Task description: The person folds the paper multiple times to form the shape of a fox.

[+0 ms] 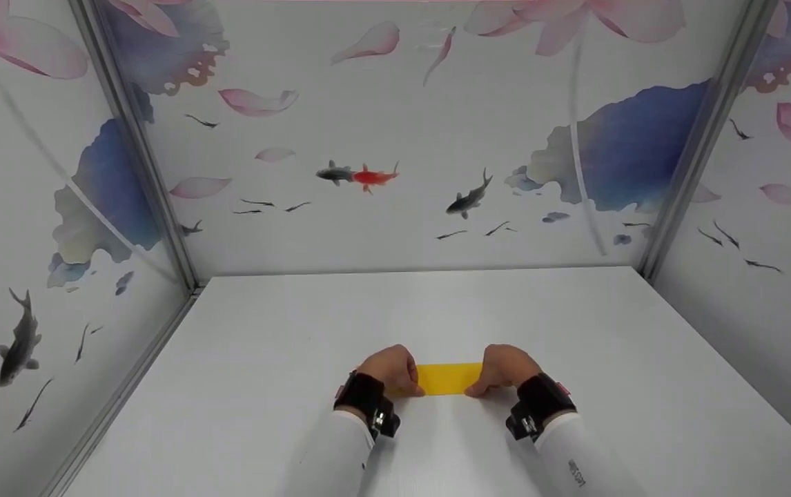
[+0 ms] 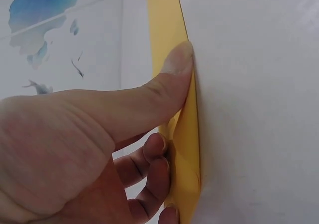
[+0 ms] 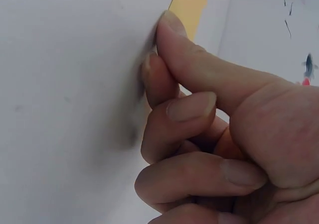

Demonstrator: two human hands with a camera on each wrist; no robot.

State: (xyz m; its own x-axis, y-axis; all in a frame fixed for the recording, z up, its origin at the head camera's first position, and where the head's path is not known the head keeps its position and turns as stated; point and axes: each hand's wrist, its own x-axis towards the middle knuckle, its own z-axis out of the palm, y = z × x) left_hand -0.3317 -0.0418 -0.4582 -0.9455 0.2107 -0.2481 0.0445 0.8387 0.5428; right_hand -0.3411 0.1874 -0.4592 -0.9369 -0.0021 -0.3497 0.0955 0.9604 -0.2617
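On the white table [image 1: 575,331] the yellow paper strip [image 1: 448,378] lies already folded narrow, the left hand [image 1: 390,368] pinching its left end and the right hand [image 1: 504,366] its right, so pressing the crease along its length seemingly remains.

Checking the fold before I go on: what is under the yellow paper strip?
The folded yellow paper strip lies flat on the white tabletop; only bare table shows around it. Left hand and right hand pinch its ends, hiding what lies beneath there.
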